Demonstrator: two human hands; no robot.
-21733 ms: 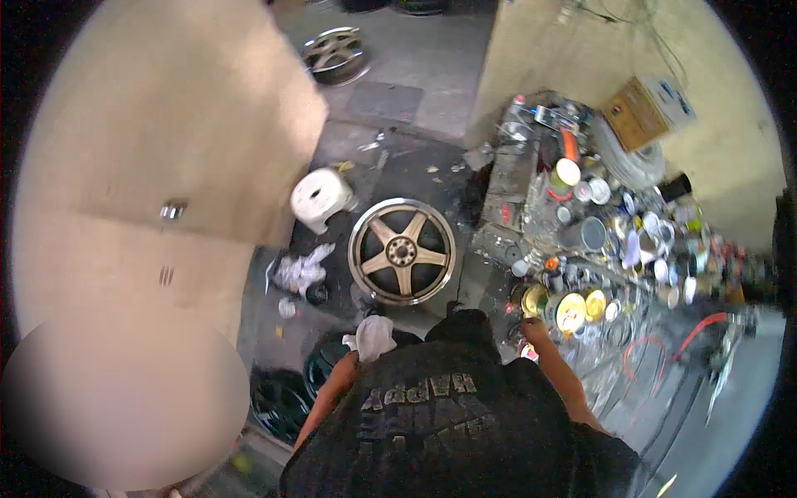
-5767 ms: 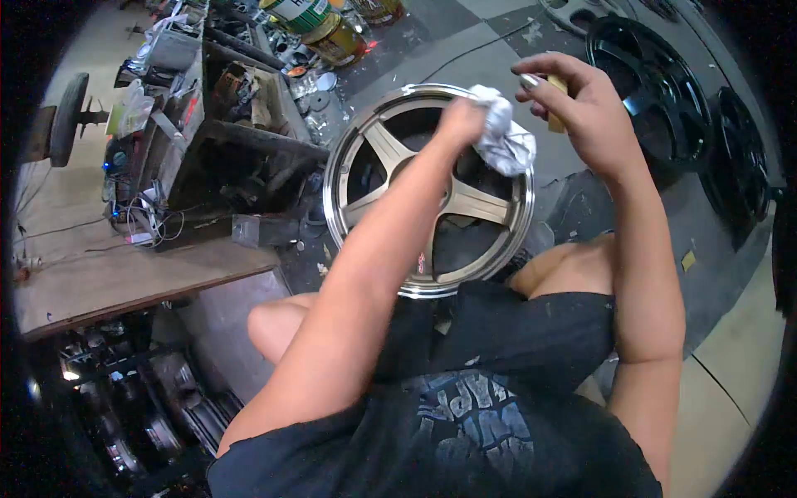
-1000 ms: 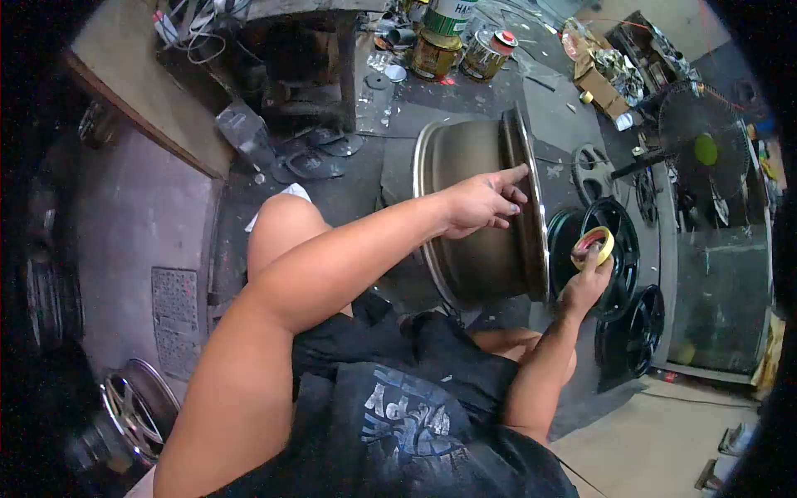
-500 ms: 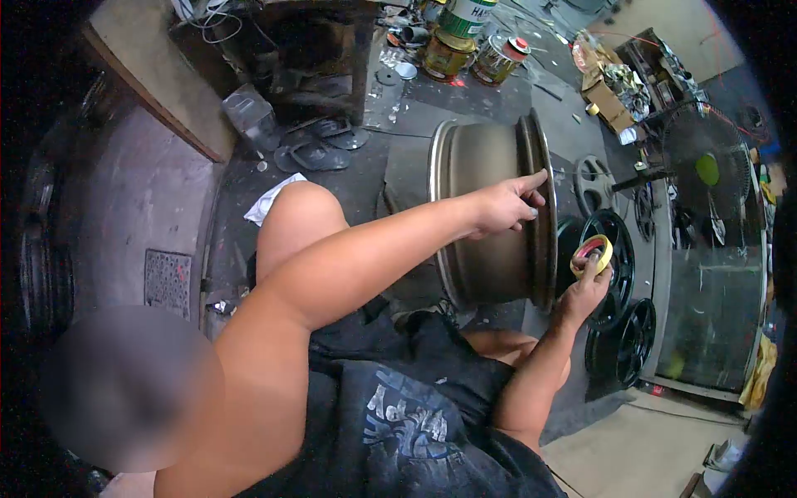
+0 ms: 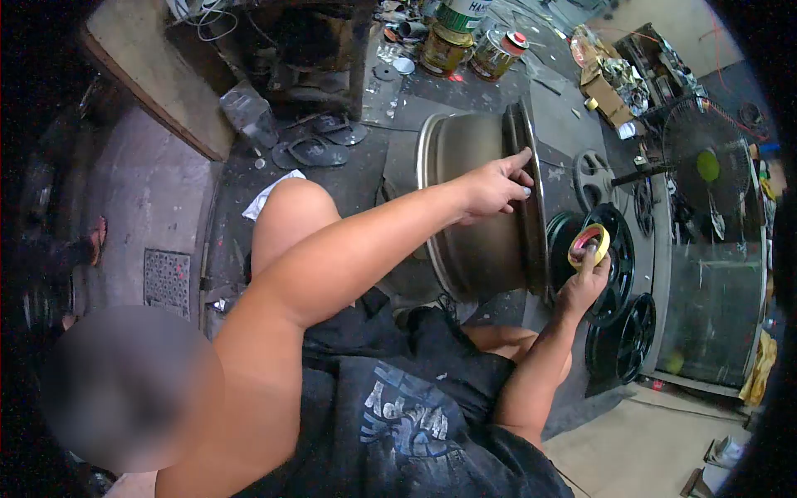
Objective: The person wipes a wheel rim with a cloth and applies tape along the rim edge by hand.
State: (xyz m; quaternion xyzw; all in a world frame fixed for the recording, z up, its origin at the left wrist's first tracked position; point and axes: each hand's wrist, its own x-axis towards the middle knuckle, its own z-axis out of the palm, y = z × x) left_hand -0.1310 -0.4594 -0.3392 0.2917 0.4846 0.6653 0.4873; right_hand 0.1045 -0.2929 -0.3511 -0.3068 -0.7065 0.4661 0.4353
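Note:
A bare metal wheel rim [image 5: 477,232] stands on the floor in front of my knees, its right edge slightly tilted. My left hand [image 5: 494,191] reaches across it from the left. The index finger is stretched out against the right-hand lip, and the other fingers are apart and partly bent. My right hand [image 5: 583,286], just right of the rim, is closed on a roll of yellow masking tape [image 5: 574,257], held upright by thumb and fingers. Whether any tape runs along the lip cannot be made out.
Several dark wheels [image 5: 635,344] lie at the right, beside a standing fan [image 5: 706,149] and a glass cabinet [image 5: 706,324]. Paint cans [image 5: 498,54] stand at the back. Slippers [image 5: 311,152] lie left of the rim. Another person's foot [image 5: 99,241] shows at far left.
The rim has shifted a little left and tilted, and my left hand has moved left and up with it. My right hand keeps the tape roll, slightly higher. A person's foot has appeared at far left.

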